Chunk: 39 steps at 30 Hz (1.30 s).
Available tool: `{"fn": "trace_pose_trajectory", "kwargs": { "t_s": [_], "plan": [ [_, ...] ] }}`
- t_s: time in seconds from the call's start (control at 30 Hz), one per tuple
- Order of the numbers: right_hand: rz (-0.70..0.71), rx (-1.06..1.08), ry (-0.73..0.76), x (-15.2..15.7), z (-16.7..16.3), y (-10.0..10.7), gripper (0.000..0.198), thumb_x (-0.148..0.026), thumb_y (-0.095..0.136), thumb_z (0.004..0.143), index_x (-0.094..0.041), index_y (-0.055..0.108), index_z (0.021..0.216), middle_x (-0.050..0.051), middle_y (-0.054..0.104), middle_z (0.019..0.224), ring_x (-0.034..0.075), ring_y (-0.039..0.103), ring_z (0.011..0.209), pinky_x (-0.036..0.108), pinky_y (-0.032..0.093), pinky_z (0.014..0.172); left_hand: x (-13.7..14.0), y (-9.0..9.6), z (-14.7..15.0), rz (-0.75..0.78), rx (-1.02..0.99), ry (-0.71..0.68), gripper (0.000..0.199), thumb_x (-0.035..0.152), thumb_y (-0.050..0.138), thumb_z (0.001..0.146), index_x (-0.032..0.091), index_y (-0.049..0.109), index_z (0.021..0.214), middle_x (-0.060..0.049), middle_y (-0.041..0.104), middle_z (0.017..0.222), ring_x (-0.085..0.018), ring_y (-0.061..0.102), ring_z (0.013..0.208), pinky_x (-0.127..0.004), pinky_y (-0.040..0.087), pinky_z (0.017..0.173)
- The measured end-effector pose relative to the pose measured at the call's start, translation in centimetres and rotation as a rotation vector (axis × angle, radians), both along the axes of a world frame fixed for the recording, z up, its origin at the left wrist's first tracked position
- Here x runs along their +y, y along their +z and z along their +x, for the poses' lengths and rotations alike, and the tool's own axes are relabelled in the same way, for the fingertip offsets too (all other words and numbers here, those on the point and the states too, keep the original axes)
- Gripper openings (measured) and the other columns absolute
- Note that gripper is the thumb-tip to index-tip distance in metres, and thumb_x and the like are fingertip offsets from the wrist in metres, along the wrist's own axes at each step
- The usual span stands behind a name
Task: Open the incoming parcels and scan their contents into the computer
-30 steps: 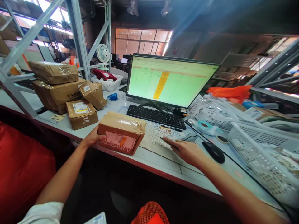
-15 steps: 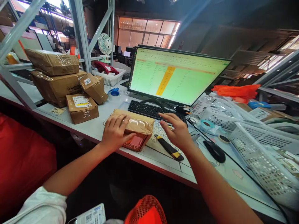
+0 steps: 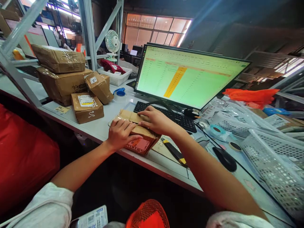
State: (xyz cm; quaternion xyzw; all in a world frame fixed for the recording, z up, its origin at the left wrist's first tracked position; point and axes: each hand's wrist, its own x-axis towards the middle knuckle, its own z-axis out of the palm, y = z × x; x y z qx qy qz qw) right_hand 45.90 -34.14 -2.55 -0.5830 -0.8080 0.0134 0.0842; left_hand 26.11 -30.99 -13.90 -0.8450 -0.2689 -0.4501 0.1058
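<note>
"Box (image 3: 148,136) on the desk's (image 3: 95,128) near side, left of our cutter (image 3: 174,150): what's new?"

"Our right hand (image 3: 156,120) now joins our left hand (image 3: 120,133) on top, both half-curled (we can't tell if either grips a flap); probably we're working it two-handed."
</note>
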Motion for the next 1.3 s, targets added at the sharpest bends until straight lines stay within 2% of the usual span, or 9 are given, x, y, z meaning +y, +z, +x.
{"fn": "trace_pose_trajectory", "kwargs": {
  "t_s": [0.2,0.33,0.43,0.63,0.83,1.0,1.07,1.17,1.3],
  "plan": [
    [0.016,-0.486,-0.018,-1.2,-2.6,1.1,0.044,-0.033,0.038,0.107,-0.009,0.057,0.138,0.02,0.069,0.108,0.029,0.069,0.096,0.032,0.048,0.071,0.4,0.1,0.2,-0.005,-0.003,0.0,0.043,0.061,0.062,0.094,0.021,0.075,0.1,-0.007,0.075,0.094,-0.025,0.064,0.093,-0.042,0.039,0.09],
    [0.109,-0.489,-0.154,-0.1,-1.7,1.4,0.044,-0.026,0.03,0.107,-0.009,0.055,0.139,0.022,0.073,0.106,0.03,0.071,0.095,0.032,0.045,0.072,-0.2,0.0,0.3,0.041,-0.014,0.02,0.043,0.061,0.06,0.095,0.021,0.075,0.098,-0.006,0.075,0.092,-0.025,0.063,0.09,-0.042,0.038,0.089],
    [0.154,-0.368,-0.385,2.1,-0.4,1.1,0.051,-0.041,0.027,0.108,-0.014,0.064,0.13,0.022,0.073,0.113,0.033,0.07,0.102,0.036,0.048,0.08,-0.9,0.7,0.1,0.039,0.0,0.03,0.042,0.059,0.061,0.096,0.02,0.074,0.101,-0.007,0.075,0.096,-0.026,0.063,0.093,-0.042,0.039,0.09],
    [-0.129,-0.146,-0.388,5.1,0.9,-0.9,0.064,-0.052,0.02,0.107,-0.017,0.071,0.124,0.019,0.068,0.131,0.033,0.064,0.119,0.04,0.048,0.094,0.3,6.4,-0.8,-0.177,0.322,-0.079,0.042,0.057,0.064,0.093,0.018,0.074,0.104,-0.01,0.071,0.102,-0.028,0.063,0.103,-0.039,0.047,0.084],
    [-0.128,-0.142,-0.375,5.4,1.5,-1.2,0.061,-0.048,0.022,0.107,-0.018,0.073,0.122,0.017,0.07,0.128,0.032,0.065,0.117,0.039,0.049,0.093,1.6,11.8,0.5,-0.277,0.61,-0.101,0.047,0.046,0.086,0.074,0.018,0.07,0.108,-0.01,0.071,0.109,-0.03,0.065,0.102,-0.037,0.049,0.08],
    [-0.074,-0.117,-0.4,5.5,1.6,-1.8,0.063,-0.05,0.023,0.106,-0.015,0.074,0.118,0.019,0.071,0.125,0.033,0.066,0.115,0.041,0.049,0.094,-4.6,8.1,0.3,-0.064,0.536,0.167,0.014,0.008,0.056,0.092,0.015,0.064,0.102,-0.011,0.067,0.099,-0.028,0.064,0.097,-0.038,0.051,0.08],
    [-0.048,-0.104,-0.404,5.5,1.5,-2.0,0.063,-0.05,0.024,0.106,-0.015,0.075,0.116,0.019,0.071,0.124,0.034,0.066,0.115,0.042,0.049,0.095,-7.0,6.3,-0.9,-0.067,0.564,0.196,0.014,0.01,0.052,0.096,0.016,0.064,0.097,-0.012,0.067,0.096,-0.028,0.064,0.095,-0.038,0.052,0.077],
    [0.008,-0.095,-0.396,5.1,1.3,-2.1,0.06,-0.049,0.026,0.106,-0.015,0.075,0.113,0.019,0.072,0.122,0.034,0.066,0.113,0.042,0.049,0.094,-7.5,7.0,-2.4,-0.231,0.658,0.001,0.02,0.035,0.061,0.098,0.016,0.064,0.102,-0.013,0.068,0.105,-0.029,0.065,0.1,-0.035,0.053,0.074],
    [0.09,-0.103,-0.394,4.0,0.9,-1.8,0.055,-0.047,0.031,0.106,-0.015,0.076,0.107,0.018,0.075,0.112,0.031,0.069,0.103,0.04,0.049,0.089,-2.6,12.6,-1.5,-0.449,0.672,-0.194,0.026,0.035,0.058,0.098,0.022,0.064,0.119,-0.006,0.072,0.109,-0.022,0.068,0.095,-0.032,0.052,0.083]
  ]
}}
